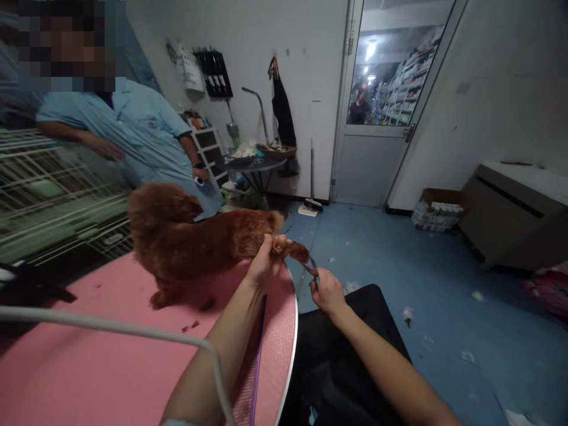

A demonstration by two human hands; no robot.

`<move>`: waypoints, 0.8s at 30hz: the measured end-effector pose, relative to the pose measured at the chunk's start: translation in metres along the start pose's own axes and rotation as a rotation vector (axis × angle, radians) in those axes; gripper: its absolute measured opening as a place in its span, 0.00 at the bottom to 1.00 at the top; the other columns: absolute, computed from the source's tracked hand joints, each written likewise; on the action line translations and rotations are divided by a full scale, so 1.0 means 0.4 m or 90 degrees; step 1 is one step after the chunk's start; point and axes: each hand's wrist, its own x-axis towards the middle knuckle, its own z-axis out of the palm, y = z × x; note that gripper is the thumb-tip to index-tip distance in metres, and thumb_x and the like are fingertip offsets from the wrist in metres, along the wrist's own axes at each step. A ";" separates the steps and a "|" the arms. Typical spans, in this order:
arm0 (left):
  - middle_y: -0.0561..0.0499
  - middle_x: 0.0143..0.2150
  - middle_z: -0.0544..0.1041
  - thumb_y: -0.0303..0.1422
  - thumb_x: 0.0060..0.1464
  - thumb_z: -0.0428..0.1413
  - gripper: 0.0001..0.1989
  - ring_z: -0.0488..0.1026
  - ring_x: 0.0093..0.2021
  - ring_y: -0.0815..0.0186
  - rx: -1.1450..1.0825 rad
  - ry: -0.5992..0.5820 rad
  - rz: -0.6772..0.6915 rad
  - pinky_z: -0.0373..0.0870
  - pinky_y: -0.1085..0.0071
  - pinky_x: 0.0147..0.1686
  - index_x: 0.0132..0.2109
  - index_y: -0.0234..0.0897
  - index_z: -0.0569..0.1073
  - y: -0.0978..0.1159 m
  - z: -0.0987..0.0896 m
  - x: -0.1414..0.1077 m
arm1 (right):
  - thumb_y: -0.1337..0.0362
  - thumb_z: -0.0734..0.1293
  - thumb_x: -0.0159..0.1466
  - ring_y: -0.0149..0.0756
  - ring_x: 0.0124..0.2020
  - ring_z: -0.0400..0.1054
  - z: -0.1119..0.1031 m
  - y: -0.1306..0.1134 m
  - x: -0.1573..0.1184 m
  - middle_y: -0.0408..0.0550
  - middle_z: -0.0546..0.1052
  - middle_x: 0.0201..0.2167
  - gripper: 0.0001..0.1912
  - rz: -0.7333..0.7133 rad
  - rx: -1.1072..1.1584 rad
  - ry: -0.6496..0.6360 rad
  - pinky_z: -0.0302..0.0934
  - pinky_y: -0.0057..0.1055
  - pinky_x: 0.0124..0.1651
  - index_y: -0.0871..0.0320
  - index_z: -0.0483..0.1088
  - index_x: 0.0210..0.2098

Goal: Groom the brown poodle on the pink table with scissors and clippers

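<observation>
A reddish-brown curly dog [195, 242] stands on a pink round grooming table [110, 367], its head toward the left. My left hand [266, 260] is closed around one of its hind legs, holding it stretched out past the table's rim. At the paw, my right hand [328, 291] grips a pair of scissors [312, 269], with the blades against or very near the fur. Under my left forearm lies a comb with a purple edge [256, 373]. Small tufts of cut fur [190, 326] are scattered on the pink top.
A grey curved bar [133, 332] crosses the near side of the table. A person in a light blue smock [137, 130] stands behind the dog, beside a wire cage [53, 183]. Further back are a small dark table [252, 163], a broom [312, 177] and a door [364, 165].
</observation>
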 end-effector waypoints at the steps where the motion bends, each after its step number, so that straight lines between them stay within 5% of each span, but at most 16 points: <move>1: 0.53 0.27 0.73 0.41 0.55 0.59 0.17 0.74 0.32 0.69 0.000 0.003 0.001 0.71 0.71 0.41 0.25 0.36 0.67 -0.001 0.001 0.000 | 0.69 0.60 0.59 0.42 0.38 0.69 -0.008 0.001 -0.001 0.55 0.75 0.36 0.13 0.007 -0.015 -0.007 0.64 0.35 0.43 0.62 0.66 0.44; 24: 0.53 0.26 0.73 0.40 0.60 0.54 0.17 0.73 0.32 0.70 0.047 -0.004 -0.032 0.69 0.71 0.45 0.27 0.35 0.71 -0.008 0.001 -0.002 | 0.75 0.61 0.58 0.40 0.33 0.69 -0.160 -0.004 0.012 0.53 0.74 0.34 0.10 0.025 -0.208 -0.184 0.57 0.33 0.36 0.59 0.64 0.38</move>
